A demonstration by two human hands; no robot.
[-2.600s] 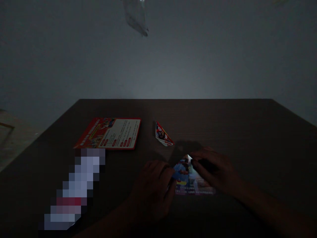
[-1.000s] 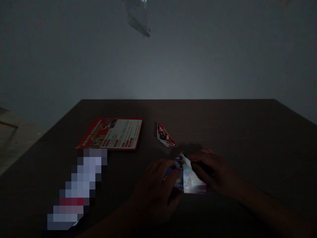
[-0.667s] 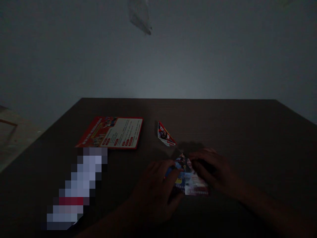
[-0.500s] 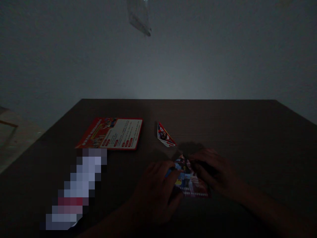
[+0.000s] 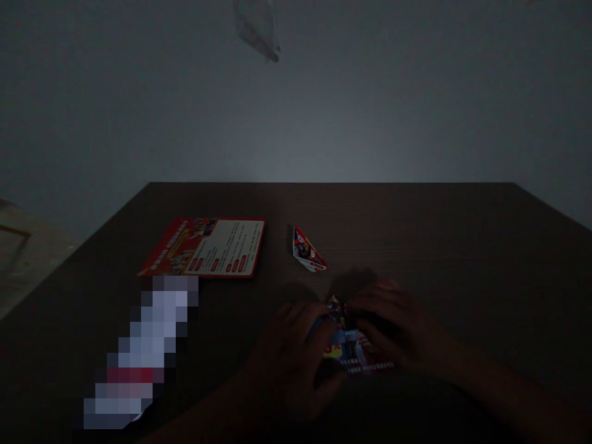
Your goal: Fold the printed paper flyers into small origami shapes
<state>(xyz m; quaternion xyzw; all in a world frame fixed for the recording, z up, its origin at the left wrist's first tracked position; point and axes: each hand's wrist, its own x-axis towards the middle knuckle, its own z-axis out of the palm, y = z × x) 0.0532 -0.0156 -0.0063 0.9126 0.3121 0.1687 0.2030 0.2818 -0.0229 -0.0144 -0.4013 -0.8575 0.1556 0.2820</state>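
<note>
A colourful printed sheet of paper, folded to a point at its far end, lies between my hands on the dark table. My left hand grips its left edge, fingers over the top and thumb near the close edge. Curled over the upper right side of the sheet is my right hand, its fingertips close to the folded point. Both hands are closed on the paper, and dim light hides part of the fingers. Just beyond them a small folded paper piece, red and white, stands on the table.
Red and white printed leaflets lie at the left on the brown wooden table. Nearer me is a long pixelated object that I cannot make out. A pale wall rises behind, with a clear plastic holder on it.
My right hand has shifted slightly left, towards my left hand. The folded sheet's upper part is now narrower and more covered by fingers. The view has tilted very slightly.
</note>
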